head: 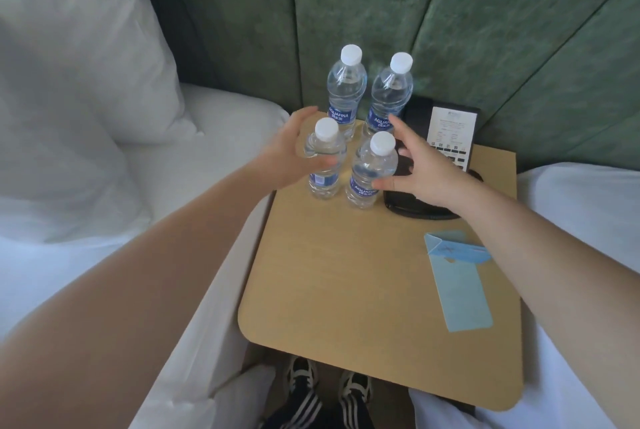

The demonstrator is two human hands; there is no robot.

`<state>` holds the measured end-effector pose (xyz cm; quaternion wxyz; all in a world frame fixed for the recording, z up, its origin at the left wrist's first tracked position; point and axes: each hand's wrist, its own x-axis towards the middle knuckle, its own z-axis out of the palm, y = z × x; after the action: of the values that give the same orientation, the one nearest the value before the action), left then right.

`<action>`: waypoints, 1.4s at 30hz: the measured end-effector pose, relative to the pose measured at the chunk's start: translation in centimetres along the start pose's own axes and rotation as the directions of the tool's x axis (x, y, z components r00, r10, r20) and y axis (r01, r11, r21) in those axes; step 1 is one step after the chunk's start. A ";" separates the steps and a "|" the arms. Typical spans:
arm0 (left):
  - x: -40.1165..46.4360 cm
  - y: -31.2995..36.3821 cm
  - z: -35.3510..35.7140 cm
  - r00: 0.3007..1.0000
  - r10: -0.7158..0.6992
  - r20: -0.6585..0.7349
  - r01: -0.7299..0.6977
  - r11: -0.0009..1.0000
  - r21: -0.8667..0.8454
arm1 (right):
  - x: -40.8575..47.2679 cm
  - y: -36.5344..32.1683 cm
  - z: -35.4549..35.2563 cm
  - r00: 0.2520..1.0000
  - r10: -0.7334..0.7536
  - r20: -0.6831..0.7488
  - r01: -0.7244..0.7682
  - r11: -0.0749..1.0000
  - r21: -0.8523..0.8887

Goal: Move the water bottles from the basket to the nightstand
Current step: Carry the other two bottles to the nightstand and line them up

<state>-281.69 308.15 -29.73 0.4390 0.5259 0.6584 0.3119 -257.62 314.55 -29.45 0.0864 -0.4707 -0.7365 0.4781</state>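
Several clear water bottles with white caps and blue labels stand upright on the tan nightstand (346, 273). Two stand at the back (346, 93) (391, 96) and two in front. My left hand (284, 155) holds the front left bottle (325, 158), with the thumb across its front and the fingers behind it. My right hand (422, 169) is spread beside the front right bottle (372, 169). Its thumb tip touches the label and its fingers stand apart from the bottle. No basket is in view.
A black telephone (446, 127) with a white card on it sits right of the bottles, under my right hand. A light blue card sleeve (460, 283) lies on the nightstand's right side. White bedding flanks both sides and a green padded headboard (381, 6) rises behind.
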 end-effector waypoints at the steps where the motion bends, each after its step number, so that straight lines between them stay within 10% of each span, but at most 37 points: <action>1: -0.1 -0.5 0.3 1.000 0.015 -0.010 -0.015 1.000 -0.026 | -0.1 -0.1 0.4 0.998 0.007 -0.070 -0.004 0.999 0.039; 10: 0.6 -0.9 2.2 0.967 -0.040 -0.251 0.080 0.986 0.148 | 0.8 -0.2 1.6 0.992 0.008 -0.123 0.011 0.989 0.150; 16: -0.1 -0.8 0.9 0.989 -0.111 0.098 0.134 0.953 -0.271 | 0.7 -0.2 1.2 0.992 0.045 -0.114 -0.028 0.988 0.152; 42: 6.2 0.2 2.6 0.995 -0.068 -0.077 0.037 0.938 -0.344 | 4.6 -1.4 1.7 0.862 0.117 -0.494 -0.022 0.981 0.193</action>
<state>-279.66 314.10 -32.16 0.5027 0.4095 0.6266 0.4325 -261.95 316.90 -30.71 0.3002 -0.5955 -0.6245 0.4066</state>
